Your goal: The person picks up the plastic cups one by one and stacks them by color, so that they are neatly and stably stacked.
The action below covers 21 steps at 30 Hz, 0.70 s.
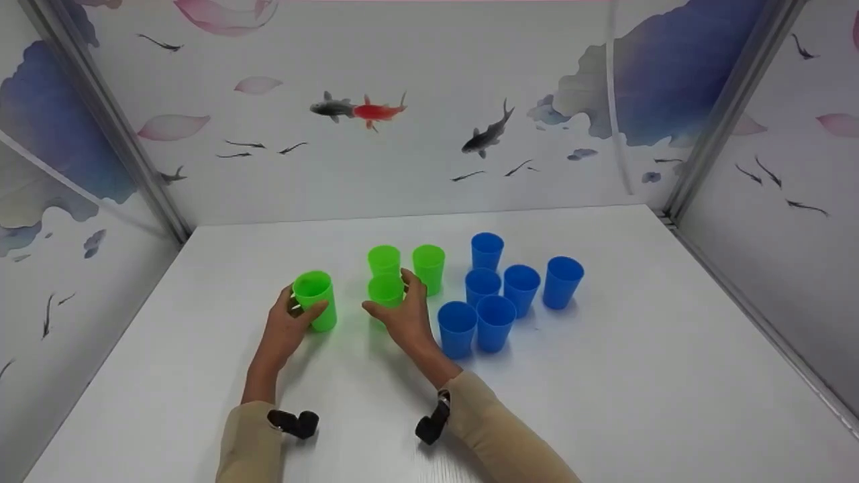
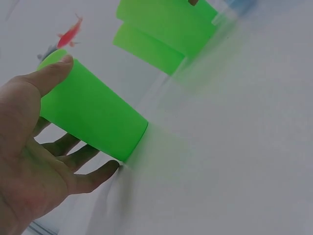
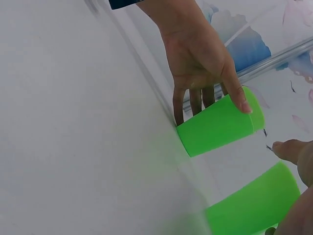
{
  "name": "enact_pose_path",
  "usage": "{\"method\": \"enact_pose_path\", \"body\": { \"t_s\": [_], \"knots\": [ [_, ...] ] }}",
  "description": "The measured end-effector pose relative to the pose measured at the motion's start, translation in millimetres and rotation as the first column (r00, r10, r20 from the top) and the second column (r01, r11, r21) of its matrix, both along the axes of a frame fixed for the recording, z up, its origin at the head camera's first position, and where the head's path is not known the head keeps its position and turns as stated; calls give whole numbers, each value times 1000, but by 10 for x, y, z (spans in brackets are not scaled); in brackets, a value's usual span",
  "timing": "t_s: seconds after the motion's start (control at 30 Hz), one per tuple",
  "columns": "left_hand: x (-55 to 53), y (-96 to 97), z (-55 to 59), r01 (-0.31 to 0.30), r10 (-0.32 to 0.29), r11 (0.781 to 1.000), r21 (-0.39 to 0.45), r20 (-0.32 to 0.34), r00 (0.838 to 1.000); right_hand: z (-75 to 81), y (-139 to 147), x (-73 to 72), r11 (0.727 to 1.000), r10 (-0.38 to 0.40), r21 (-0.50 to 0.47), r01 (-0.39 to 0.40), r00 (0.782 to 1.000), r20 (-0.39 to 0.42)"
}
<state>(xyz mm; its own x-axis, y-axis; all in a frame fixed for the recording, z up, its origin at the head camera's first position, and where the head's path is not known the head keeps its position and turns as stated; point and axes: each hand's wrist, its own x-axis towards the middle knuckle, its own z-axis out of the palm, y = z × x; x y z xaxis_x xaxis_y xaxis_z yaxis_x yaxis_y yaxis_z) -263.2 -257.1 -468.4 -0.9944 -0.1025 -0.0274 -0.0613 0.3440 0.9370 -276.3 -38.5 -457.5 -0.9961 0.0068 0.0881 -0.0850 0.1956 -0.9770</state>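
Note:
My left hand holds a green plastic cup, its thumb on the near side by the rim and the fingers spread along the far side. That cup stands upright, mouth up, and the left wrist view shows its base close to the table. Around a second green cup my right hand is spread, fingers at its right side. The right thumb sticks out straight, with a gap between it and that cup in the right wrist view. Behind stand two more green cups, one at back left and one at back right.
Several blue cups stand upright in a loose group right of my right hand, the nearest blue cup close to the right wrist. One blue cup stands apart at the far right. Printed panels wall in the white table.

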Motion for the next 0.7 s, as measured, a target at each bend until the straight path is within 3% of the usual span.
{"method": "enact_pose_path", "body": {
  "t_s": [0.4,0.7],
  "knots": [
    [-41,4,2,-5,5,1000,-15,8,1000,-51,31,-41,996,-9,-91,9,1000,2],
    [-21,20,-13,0,0,1000,-17,-1,1000,-95,19,-64,999,-38,-38,38,999,8]
  ]
}}
